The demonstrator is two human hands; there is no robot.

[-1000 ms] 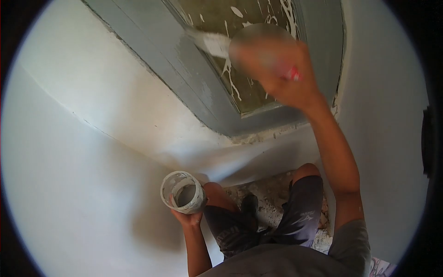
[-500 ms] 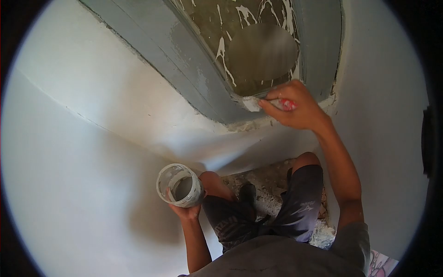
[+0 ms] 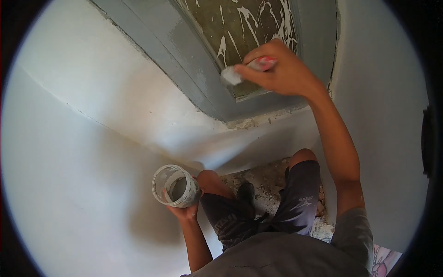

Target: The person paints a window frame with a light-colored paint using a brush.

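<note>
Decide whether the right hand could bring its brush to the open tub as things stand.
Probably yes: the tub sits in the left hand with its mouth uncovered, and nothing seems to stand between it and the right hand holding the brush.

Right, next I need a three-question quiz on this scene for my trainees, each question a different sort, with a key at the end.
1. True or false: the left hand holds the tub with its open top facing up toward the camera.

2. Fill in the blank: the right hand grips a ____.

3. Multiple choice: what colour is the frame around the streaked pane?
A) bright red
B) grey
C) yellow

Key:
1. True.
2. Brush.
3. B.
</note>
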